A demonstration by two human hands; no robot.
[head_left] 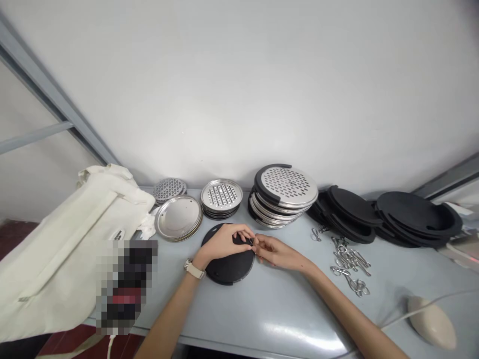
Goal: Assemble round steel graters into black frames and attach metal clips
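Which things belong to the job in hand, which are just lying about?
Likely job: round black disc, left hand on it, right hand at its edge; stacked round perforated metal plates; round black covers; loose silver metal fittings.

Likely lying about: cream fabric bag; beige oval mouse-like object.

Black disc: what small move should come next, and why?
Perhaps press lightly at the right edge of the disc with the right hand: both hands meet there, and the left hand lies over the disc, able to brace it.
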